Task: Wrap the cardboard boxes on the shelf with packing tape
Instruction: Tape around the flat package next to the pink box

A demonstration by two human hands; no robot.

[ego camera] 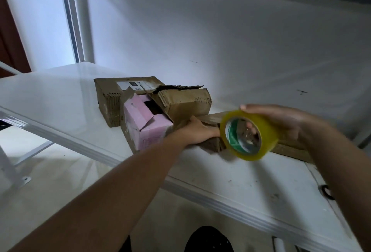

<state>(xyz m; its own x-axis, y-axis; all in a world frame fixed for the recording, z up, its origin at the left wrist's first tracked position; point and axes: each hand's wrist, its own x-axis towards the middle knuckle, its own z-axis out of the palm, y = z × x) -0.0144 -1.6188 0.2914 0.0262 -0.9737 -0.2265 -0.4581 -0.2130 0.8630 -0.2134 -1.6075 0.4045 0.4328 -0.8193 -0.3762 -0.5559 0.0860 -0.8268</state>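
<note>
A roll of yellowish packing tape [269, 131] is gripped by my right hand [281, 123], fingers through its core, just above a flat cardboard box [289, 149] on the white shelf [60, 99]. My left hand [196, 131] holds the left end of that flat box. Behind it a brown box with a torn flap [186, 101] leans on a pink-sided open box [148, 129]. A third brown box with a white label [108, 95] stands at the back left.
The white wall [220, 40] closes the back of the shelf, and a white upright post [80, 20] stands at the back left. An upper shelf overhangs at the top. A dark ring [327, 191] lies near the shelf's right end. The floor shows below the front edge.
</note>
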